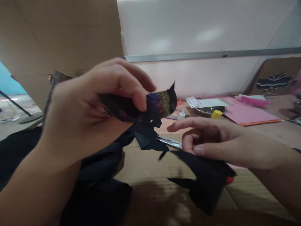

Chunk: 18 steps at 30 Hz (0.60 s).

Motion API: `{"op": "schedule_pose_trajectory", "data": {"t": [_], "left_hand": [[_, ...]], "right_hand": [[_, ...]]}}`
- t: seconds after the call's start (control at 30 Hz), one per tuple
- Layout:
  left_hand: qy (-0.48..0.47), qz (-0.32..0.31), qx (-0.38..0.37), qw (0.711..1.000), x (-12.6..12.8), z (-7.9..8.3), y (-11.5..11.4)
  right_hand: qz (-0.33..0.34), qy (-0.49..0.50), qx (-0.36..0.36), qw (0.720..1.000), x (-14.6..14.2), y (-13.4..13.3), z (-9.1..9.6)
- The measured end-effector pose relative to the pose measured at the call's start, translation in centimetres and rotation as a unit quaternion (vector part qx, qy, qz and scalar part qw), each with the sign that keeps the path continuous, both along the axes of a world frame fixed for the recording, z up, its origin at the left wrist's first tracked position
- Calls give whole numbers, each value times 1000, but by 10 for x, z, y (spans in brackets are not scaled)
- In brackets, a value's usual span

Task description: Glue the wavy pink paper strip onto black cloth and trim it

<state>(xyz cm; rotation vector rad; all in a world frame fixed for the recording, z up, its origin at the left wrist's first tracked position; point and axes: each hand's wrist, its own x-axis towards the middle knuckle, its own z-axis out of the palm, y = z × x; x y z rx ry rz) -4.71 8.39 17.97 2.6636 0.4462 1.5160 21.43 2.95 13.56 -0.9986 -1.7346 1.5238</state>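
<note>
- Cardboard panel (58, 37) stands upright at far left; dark cloth (101, 191) is bunched below it.
- Left hand (94, 106) is raised above the cardboard work surface (150, 175), fingers and thumb closed around a black paper figure (162, 102).
- The figure sticks out to the right of the fingertips. It has a pointed ear on top, a multicolour glitter patch and loose black scraps hanging below.
- Scissors (171, 142) lie on the surface between the hands.
- Right hand (211, 138) is low, with the index finger stretched left and the other fingers curled. Its thumb lies along the top edge of a black paper cut-out (204, 185); whether it pinches the cut-out cannot be told.
- Behind it are a small glue bottle (181, 114), a metal dish (209, 110), a yellow cap (216, 114) and pink paper sheets (246, 113).
</note>
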Motion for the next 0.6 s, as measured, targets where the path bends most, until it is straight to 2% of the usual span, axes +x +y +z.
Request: {"op": "schedule_pose_trajectory", "data": {"t": [0.07,0.13,0.17,0.23,0.3,0.4,0.5,0.6], "left_hand": [[-55,30,-35,997,1,2,-3],[-66,27,-44,996,3,1,-3],[-53,16,-41,998,4,0,-1],[-25,-19,-23,999,5,-2,4],[-3,-38,-6,999,4,-3,8],[9,-40,6,999,3,-3,10],[11,-40,10,999,2,-2,9],[23,-38,-4,999,2,-3,7]], "right_hand": [[-12,-30,23,999,-6,-2,-7],[-9,-140,97,985,-19,2,-27],[-23,-221,161,962,-25,5,-39],[20,-370,312,875,-33,10,-56],[16,-410,353,841,-32,11,-61],[-36,-403,310,860,-20,1,-53],[2,-413,232,881,-7,-20,-49],[20,-448,238,862,0,-40,-57]]}}
